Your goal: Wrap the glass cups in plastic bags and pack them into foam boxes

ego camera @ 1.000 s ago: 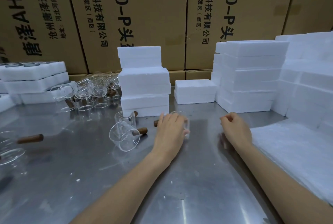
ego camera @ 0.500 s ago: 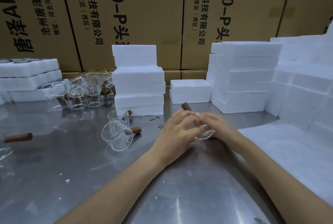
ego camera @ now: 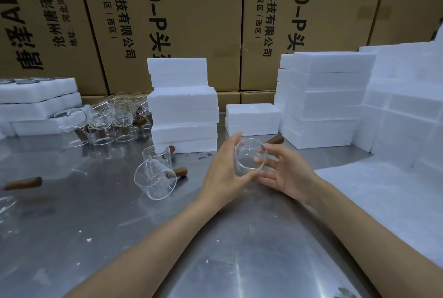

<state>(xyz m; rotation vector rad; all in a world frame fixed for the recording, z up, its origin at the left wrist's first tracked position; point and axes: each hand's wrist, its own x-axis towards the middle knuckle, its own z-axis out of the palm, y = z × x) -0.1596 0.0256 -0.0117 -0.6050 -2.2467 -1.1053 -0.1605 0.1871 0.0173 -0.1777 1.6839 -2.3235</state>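
Note:
A clear glass cup (ego camera: 249, 157) with a brown wooden handle (ego camera: 275, 140) is held above the steel table (ego camera: 148, 238), tilted with its mouth toward me. My left hand (ego camera: 221, 173) grips its left side and bottom. My right hand (ego camera: 285, 173) holds its right side with fingertips on the rim. Two more glass cups (ego camera: 155, 175) lie on the table to the left. A pile of plastic bags (ego camera: 374, 192) lies at the right. Stacked white foam boxes (ego camera: 184, 106) stand behind the hands.
Several upright glass cups (ego camera: 107, 123) cluster at the back left beside low foam boxes (ego camera: 38, 103). Taller foam stacks (ego camera: 323, 99) fill the back right. Cardboard cartons (ego camera: 191, 22) wall off the back. A loose cup handle (ego camera: 24, 183) lies at the far left.
My left hand took a cup from the table and brought it right. My right hand came in to meet it. Both hands now hold the cup raised and tilted.

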